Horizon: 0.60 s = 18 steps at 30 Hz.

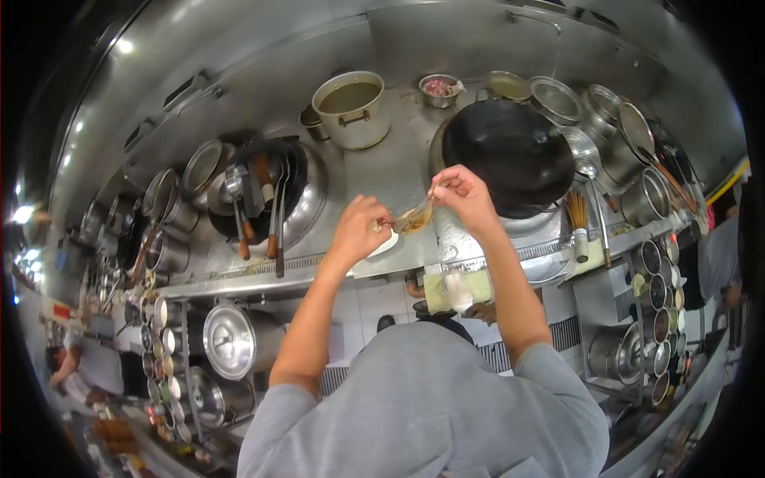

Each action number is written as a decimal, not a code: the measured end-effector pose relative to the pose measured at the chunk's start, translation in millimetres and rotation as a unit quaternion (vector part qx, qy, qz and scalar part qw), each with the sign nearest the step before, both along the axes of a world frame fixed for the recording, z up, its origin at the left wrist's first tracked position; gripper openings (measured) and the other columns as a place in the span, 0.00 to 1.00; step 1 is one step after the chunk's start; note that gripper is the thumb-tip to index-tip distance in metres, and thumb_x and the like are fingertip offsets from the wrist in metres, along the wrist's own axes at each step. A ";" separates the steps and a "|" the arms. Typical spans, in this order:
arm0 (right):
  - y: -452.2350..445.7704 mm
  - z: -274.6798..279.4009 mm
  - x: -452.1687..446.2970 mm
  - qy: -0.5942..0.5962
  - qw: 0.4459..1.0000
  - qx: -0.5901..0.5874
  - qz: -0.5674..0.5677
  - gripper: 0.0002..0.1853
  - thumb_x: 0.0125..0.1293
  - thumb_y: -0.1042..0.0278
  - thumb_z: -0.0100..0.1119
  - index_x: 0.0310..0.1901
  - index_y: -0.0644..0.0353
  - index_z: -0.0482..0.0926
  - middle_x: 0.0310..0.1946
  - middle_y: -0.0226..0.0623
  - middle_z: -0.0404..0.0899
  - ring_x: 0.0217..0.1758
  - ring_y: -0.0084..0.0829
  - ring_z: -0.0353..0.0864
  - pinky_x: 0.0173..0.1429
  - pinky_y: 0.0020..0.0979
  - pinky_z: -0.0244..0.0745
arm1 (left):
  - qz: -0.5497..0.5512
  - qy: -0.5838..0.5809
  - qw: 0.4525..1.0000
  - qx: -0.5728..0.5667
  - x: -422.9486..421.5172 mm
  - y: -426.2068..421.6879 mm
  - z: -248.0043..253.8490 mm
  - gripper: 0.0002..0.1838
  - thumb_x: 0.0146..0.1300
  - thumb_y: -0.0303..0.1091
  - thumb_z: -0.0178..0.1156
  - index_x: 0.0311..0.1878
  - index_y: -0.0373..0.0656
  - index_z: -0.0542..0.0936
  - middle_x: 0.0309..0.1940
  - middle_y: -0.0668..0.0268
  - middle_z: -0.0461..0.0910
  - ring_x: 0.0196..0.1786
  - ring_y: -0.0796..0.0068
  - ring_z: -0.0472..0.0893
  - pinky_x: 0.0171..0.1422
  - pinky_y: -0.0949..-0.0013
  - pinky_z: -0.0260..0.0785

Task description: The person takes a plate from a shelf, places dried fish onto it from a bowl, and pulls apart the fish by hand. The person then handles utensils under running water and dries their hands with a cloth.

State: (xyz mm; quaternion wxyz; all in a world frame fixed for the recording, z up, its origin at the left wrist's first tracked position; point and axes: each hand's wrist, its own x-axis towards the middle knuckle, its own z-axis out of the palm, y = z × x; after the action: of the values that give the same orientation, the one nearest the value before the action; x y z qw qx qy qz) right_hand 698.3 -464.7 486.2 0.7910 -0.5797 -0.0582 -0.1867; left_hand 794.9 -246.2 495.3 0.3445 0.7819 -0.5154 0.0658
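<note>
Over the front of the steel counter, my two hands hold what looks like a small clear plastic bag (414, 221) with brownish bits in it. My left hand (362, 229) pinches its left end, fingers closed. On the other side my right hand (462, 195) has thumb and fingers closed on the upper right edge. Just below the bag lies a white dish (384, 247), partly hidden by my left hand. What exactly the bag contains is too small to tell.
A black wok (510, 155) sits on the right burner. Behind my hands stands a large pot of liquid (351, 107) beside a bowl of reddish pieces (440, 89). Ladles (237, 191) lie in the left wok. A bamboo brush (578, 223) rests at right. Another person (92, 362) is at far left.
</note>
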 end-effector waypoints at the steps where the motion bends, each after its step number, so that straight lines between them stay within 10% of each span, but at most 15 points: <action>1: 2.1 3.8 -1.3 -0.005 1.000 -0.006 -0.011 0.08 0.65 0.76 0.59 0.45 0.63 0.74 0.36 0.34 0.79 0.42 0.24 0.80 0.49 0.31 0.79 | -0.011 -0.005 1.000 -0.006 2.9 -0.7 -0.3 0.04 0.47 0.23 0.60 0.29 0.37 0.80 0.26 0.63 0.76 0.35 0.65 0.74 0.42 0.69 0.67; 5: 13.7 7.8 -6.7 -0.014 0.994 0.009 -0.105 0.08 0.65 0.78 0.58 0.45 0.63 0.74 0.37 0.35 0.79 0.41 0.25 0.80 0.50 0.31 0.79 | 0.008 0.137 0.981 -0.136 19.3 -1.5 -15.5 0.02 0.48 0.23 0.61 0.27 0.37 0.78 0.25 0.66 0.77 0.31 0.72 0.73 0.37 0.71 0.67; 11: 14.4 8.0 -18.0 -0.056 0.968 0.115 -0.214 0.08 0.65 0.77 0.58 0.45 0.61 0.74 0.37 0.33 0.79 0.41 0.24 0.80 0.49 0.29 0.79 | 0.026 0.462 0.816 -0.347 48.0 -7.7 -31.2 0.02 0.59 0.25 0.61 0.32 0.38 0.79 0.30 0.70 0.78 0.33 0.83 0.74 0.39 0.76 0.67; 18: -8.1 4.6 -72.9 0.040 0.946 0.031 -0.319 0.09 0.65 0.76 0.59 0.45 0.59 0.74 0.37 0.32 0.79 0.41 0.22 0.80 0.49 0.28 0.79 | 0.053 0.153 0.853 -0.497 15.5 6.7 76.6 0.08 0.61 0.20 0.61 0.44 0.35 0.80 0.38 0.63 0.80 0.43 0.76 0.79 0.50 0.73 0.73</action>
State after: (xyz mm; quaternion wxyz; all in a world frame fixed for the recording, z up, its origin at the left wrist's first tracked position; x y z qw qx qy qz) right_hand 625.4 -472.8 490.8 0.7095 -0.5497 0.1670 -0.4081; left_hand 810.4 -239.6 571.9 0.7573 0.5330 -0.3127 0.2110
